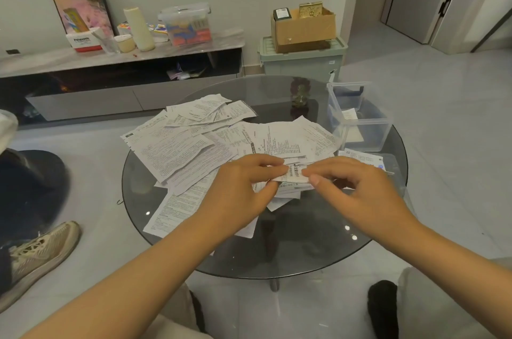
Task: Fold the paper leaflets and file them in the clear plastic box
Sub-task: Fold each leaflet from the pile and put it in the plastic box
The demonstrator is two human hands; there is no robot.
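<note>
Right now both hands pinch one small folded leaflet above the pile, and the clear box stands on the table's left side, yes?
Not quite. The head view shows the box on the right side of the table, not the left. The rest holds: the left hand and right hand pinch one small folded leaflet above the pile.

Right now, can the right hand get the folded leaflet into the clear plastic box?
Probably yes: the clear plastic box stands open-topped beyond the right hand, nothing between, once the left hand releases the folded leaflet.
</note>
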